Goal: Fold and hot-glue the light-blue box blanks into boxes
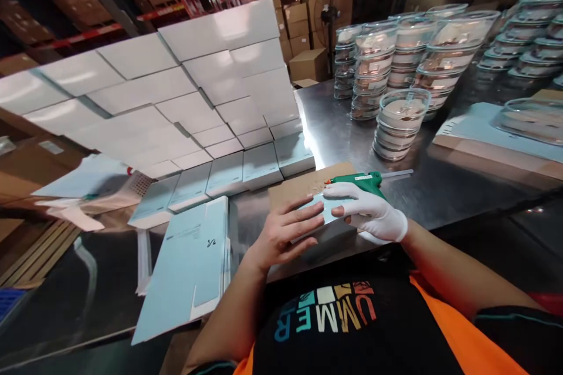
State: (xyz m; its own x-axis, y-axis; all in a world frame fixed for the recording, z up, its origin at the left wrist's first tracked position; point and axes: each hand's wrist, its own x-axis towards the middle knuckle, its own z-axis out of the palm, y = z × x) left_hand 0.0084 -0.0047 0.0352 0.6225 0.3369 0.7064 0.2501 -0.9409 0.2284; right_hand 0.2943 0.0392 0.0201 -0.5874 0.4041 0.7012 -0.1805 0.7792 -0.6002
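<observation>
Left hand [284, 231]: bare, fingers spread flat, pressing on a small pale-blue box [323, 220] at the table's near edge. Grips nothing; palm down.
Right hand [369, 211]: in a white glove, fingers curled over the same box's right end, touching it and holding it in place from that side.
Box: matte card, flat and rectangular, resting on a brown cardboard sheet [303, 184].
Glue gun [360, 179]: green plastic, clear stick at its rear, lying just behind the gloved hand.
Flat blanks [193, 263]: pale-blue unfolded card, smooth, stacked left of the hands.
Made boxes [259, 167]: a row of small pale-blue ones, behind them a leaning wall of white glossy boxes [176, 94].
Tubs [398, 123]: clear round plastic with lids, brownish contents, in stacks to the right and beyond.
Table [352, 135]: brushed steel, reflective.
Room: warehouse, red racking [101, 29] with brown cartons [308, 64] at the far end.
</observation>
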